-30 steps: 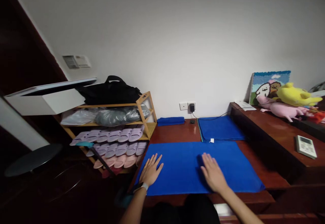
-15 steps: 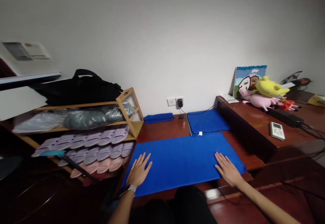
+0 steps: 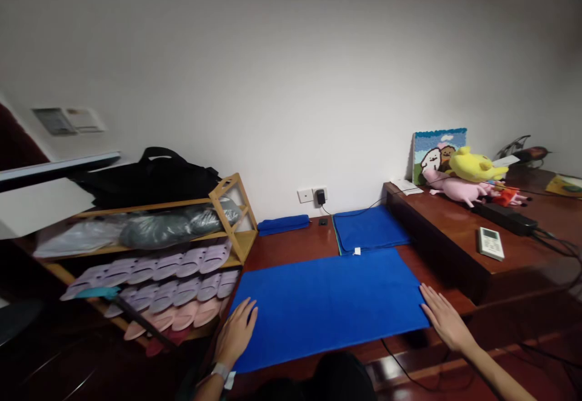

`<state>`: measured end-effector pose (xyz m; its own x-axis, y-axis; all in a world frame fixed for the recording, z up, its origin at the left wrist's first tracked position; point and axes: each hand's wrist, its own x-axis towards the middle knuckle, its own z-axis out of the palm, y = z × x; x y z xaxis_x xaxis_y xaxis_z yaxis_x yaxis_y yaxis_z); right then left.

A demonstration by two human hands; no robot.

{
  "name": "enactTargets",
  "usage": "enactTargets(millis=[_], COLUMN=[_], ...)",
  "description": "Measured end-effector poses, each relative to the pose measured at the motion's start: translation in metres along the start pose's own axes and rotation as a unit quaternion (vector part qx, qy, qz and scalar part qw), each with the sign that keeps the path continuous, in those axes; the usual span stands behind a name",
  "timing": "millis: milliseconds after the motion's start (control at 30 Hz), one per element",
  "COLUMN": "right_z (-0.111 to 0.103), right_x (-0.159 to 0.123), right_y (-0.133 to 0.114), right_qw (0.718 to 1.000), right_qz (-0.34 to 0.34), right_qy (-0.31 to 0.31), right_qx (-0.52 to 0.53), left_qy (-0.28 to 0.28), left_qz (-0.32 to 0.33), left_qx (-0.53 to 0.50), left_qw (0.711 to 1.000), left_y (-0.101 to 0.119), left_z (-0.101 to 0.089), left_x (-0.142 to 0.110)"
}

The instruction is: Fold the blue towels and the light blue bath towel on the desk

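Observation:
A blue towel [image 3: 322,307] lies spread out flat on the dark red wooden table [image 3: 291,249]. My left hand [image 3: 236,331] rests at the towel's left edge, its fingers stretched over the cloth. At the opposite end, my right hand [image 3: 444,316] is open by the right edge, fingertips near the towel's side. Neither hand grips anything. Beyond the spread towel are a folded blue towel [image 3: 370,228] with a small white tag and a narrow folded blue cloth [image 3: 284,224] against the wall.
On the left stands a wooden rack [image 3: 240,243] with lilac slippers [image 3: 191,261] and a black bag [image 3: 154,180]. A raised ledge [image 3: 436,225] at right bears plush toys [image 3: 475,168], a remote control [image 3: 491,243] and a power strip [image 3: 509,218]. A black charger [image 3: 321,197] is plugged into the wall.
My right hand has slid outward to the right, from on the towel to its edge. My left hand has drawn left and nearer to me. The view has tilted up slightly.

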<state>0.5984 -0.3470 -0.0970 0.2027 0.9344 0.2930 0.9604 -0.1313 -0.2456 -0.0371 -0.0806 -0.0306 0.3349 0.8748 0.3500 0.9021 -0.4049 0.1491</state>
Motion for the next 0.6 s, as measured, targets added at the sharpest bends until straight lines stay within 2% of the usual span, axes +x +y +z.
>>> enactTargets(millis=[167,267,400,467,500,600], right_z=[0.006,0.009,0.009,0.006,0.004,0.0], right_x=[-0.003,-0.004,0.0,0.01,0.017,0.044], right_y=[0.005,0.011,0.009,-0.012,-0.03,-0.114], right_qw=[1.0,1.0,0.999,0.999,1.0,1.0], right_qz=[-0.001,0.007,0.03,0.034,0.03,-0.005], right_qy=[0.012,0.005,-0.015,-0.003,0.006,0.0], right_qx=[0.0,0.002,-0.002,-0.007,-0.007,0.013], left_qy=[-0.033,-0.032,-0.021,-0.026,-0.03,-0.038], left_qz=[0.044,0.059,0.048,0.047,0.047,0.041], left_qx=[0.009,0.007,0.008,0.002,-0.001,-0.008], left_qw=[0.998,0.998,0.999,0.999,0.998,0.998], left_y=[-0.024,-0.024,-0.018,-0.016,-0.015,-0.014], left_z=[-0.009,-0.012,-0.014,-0.015,-0.015,-0.017], left_x=[-0.036,-0.05,-0.053,-0.052,-0.052,-0.051])
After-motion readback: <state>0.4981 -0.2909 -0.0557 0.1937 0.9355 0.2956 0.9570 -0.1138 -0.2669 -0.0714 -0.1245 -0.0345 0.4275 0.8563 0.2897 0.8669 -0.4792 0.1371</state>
